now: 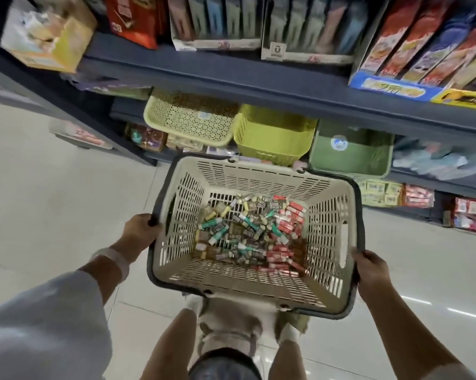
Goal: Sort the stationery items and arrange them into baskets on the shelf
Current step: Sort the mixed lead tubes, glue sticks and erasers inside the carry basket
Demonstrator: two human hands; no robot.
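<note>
- Here the left hand [140, 230] and right hand [372, 272] each curl round the dark rim of the beige shopping basket [193, 272], holding it level, probably so nothing spills.
- Inside lie the mixed stationery items [248, 233], unsorted: red packs to the right, teal and dark ones in the middle.
- Three shelf baskets [272, 135] wait ahead on the lower shelf [258, 80].
- Writing is blurred; nothing reads surely.

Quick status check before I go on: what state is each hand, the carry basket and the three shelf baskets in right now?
left hand: grips the carry basket's left rim.
right hand: grips its right rim.
carry basket: held up off the floor, handles folded down.
stationery items: mixed, unsorted, on its bottom.
pale yellow basket, lime basket, green basket: on the shelf, contents hidden.
</note>
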